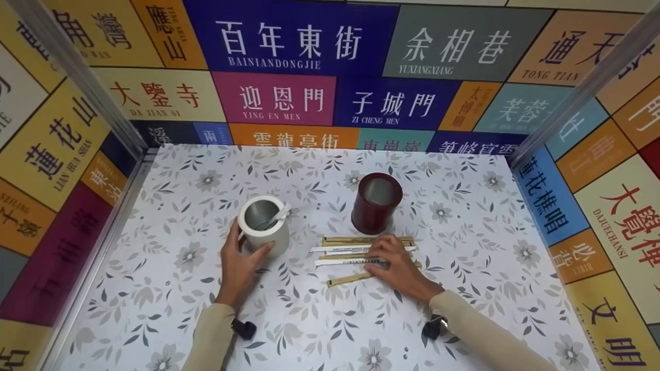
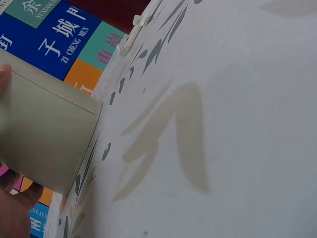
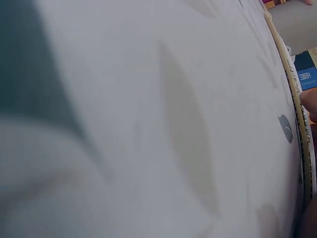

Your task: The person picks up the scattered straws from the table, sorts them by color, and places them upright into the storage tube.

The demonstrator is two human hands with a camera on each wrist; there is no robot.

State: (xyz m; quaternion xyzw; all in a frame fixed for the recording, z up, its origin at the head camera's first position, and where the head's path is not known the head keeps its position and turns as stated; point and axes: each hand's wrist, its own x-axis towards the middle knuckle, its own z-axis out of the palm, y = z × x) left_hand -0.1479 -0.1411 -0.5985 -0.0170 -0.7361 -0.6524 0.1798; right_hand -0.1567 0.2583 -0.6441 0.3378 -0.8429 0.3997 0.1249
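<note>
My left hand holds a cream cup, fingers around its far side and thumb on its near side. The cup stands on the table with its metal-lined mouth upward, and a white stick packet leans inside. My right hand is over a row of slim stick packets, its thumb and index finger pinching the lower white stick packet. Another white stick packet and a gold stick packet lie beyond. Nearest me is a slanted gold stick packet. The left wrist view shows the cup's side close up.
A dark red cylinder, open at the top, stands just behind the packets. The table has a white covering with grey leaves and flowers. Printed panels enclose its back and sides.
</note>
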